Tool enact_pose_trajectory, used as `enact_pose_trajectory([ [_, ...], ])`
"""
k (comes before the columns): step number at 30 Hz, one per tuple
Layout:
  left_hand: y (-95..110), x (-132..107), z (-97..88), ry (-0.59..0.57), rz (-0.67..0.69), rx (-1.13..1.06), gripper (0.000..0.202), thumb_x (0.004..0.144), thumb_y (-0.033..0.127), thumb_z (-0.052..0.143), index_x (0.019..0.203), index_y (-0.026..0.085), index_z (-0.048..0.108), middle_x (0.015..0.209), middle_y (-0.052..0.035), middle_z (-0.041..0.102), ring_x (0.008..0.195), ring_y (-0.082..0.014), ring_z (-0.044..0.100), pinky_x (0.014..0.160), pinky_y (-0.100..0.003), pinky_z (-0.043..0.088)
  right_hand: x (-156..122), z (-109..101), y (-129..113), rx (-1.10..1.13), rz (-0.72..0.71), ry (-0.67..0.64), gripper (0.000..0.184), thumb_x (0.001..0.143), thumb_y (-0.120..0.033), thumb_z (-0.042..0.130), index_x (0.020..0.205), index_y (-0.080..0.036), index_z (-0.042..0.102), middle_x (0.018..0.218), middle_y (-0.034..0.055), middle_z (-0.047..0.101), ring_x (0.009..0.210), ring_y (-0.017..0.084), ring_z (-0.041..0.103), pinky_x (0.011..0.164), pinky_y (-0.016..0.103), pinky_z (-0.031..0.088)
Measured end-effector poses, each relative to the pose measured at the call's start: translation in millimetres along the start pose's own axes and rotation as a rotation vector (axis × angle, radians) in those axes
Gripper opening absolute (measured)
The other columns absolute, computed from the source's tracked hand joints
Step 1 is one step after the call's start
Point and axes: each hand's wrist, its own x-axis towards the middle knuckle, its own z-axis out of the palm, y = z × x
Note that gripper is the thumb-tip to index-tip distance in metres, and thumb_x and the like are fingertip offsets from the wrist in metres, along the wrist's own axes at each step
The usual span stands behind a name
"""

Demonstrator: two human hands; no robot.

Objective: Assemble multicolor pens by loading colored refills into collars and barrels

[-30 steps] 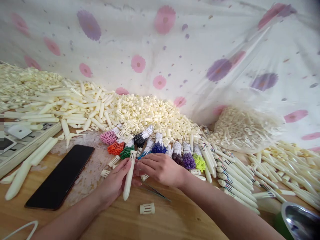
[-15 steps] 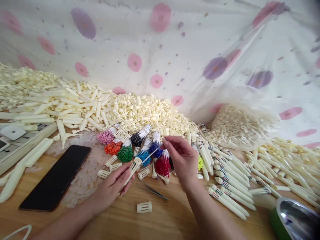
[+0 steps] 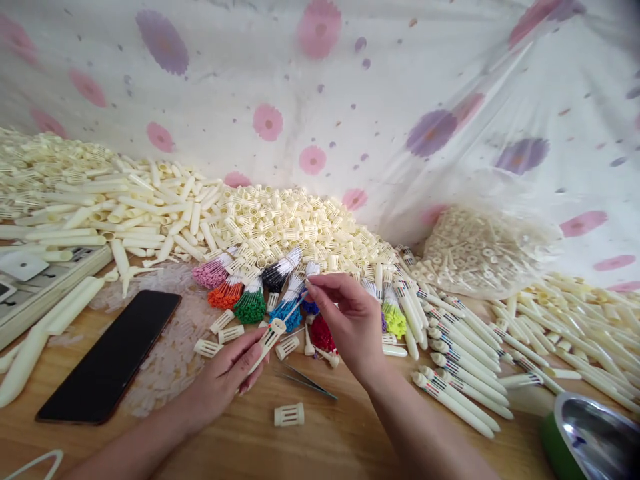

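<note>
My left hand point(image 3: 233, 367) is closed around a cream slotted pen barrel point(image 3: 273, 335), tilted with its open end up; a few coloured bits show in its slots. Just above it, my right hand point(image 3: 353, 323) pinches a thin white pen refill point(image 3: 295, 307) between thumb and forefinger. The refill's lower end meets the barrel's mouth; how deep it goes I cannot tell. Behind the hands lie bundles of refills, among them green point(image 3: 250, 307), orange point(image 3: 226, 295), black point(image 3: 274, 279), light blue point(image 3: 286, 311) and red point(image 3: 321, 333), the red one partly covered by my right hand.
Tweezers point(image 3: 310, 383) and a loose slotted sleeve point(image 3: 289, 415) lie in front. A black phone point(image 3: 113, 353) rests left. Heaped cream sleeves point(image 3: 290, 217) stand behind. To the right are assembled pens point(image 3: 460, 380), a plastic bag of small parts point(image 3: 487, 253) and a green-sided metal bowl point(image 3: 557, 427).
My right hand has moved left and slightly down, bringing the refill closer to the barrel's mouth. My left hand has shifted only slightly, still gripping the barrel.
</note>
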Motion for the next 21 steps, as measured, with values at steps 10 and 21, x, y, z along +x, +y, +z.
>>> enact_pose_trajectory([
  [10, 0, 1, -0.7, -0.007, -0.005, 0.038, 0.06, 0.075, 0.065, 0.052, 0.105, 0.013, 0.058, 0.055, 0.0058, 0.045, 0.048, -0.0105, 0.037, 0.051, -0.025, 0.033, 1, 4, -4, 0.141, 0.148, -0.042, 0.007, 0.075, -0.021, 0.065, 0.081, -0.02, 0.069, 0.071, 0.0004, 0.067, 0.063, 0.012, 0.064, 0.061, 0.026, 0.055],
  [21, -2, -1, -1.6, -0.018, 0.02, 0.025, 0.056, 0.077, 0.062, 0.053, 0.106, 0.015, 0.059, 0.057, 0.005, 0.046, 0.049, -0.0099, 0.037, 0.05, -0.024, 0.032, 8, 3, -4, 0.205, 0.239, -0.049, 0.008, 0.072, -0.023, 0.066, 0.078, -0.019, 0.068, 0.068, 0.0008, 0.069, 0.06, 0.012, 0.064, 0.058, 0.026, 0.055],
])
